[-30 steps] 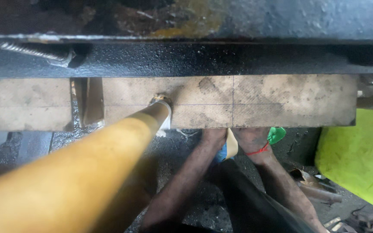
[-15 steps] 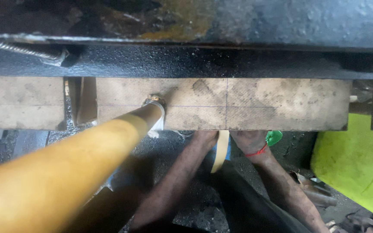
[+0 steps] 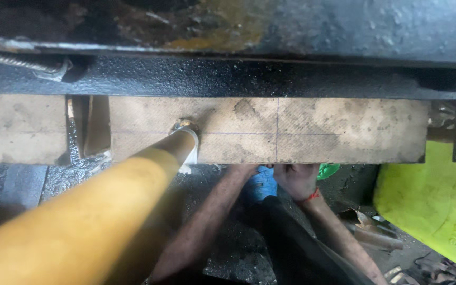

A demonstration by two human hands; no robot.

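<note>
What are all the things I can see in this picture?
Wooden plank: one, pale brown with thin pencil lines, across the middle.
Shorter wood piece: one, pale brown, at left.
Dark metal beam: one, black and greasy, above the plank.
Yellow handle: one, thick, running from lower left up to the plank.
Blue object: one, below the plank's edge, kind unclear.
Green object: one, small, beside the right hand.
Lime-green sheet: one, at lower right.
Left hand: at the plank's lower edge, mostly hidden.
Right hand: at the plank's lower edge, red band at the wrist.

At 4 o'clock lies a lime-green plastic sheet (image 3: 434, 206), at 10 o'clock a threaded metal rod (image 3: 17, 60) rests on the black steel beam (image 3: 238, 76).
</note>
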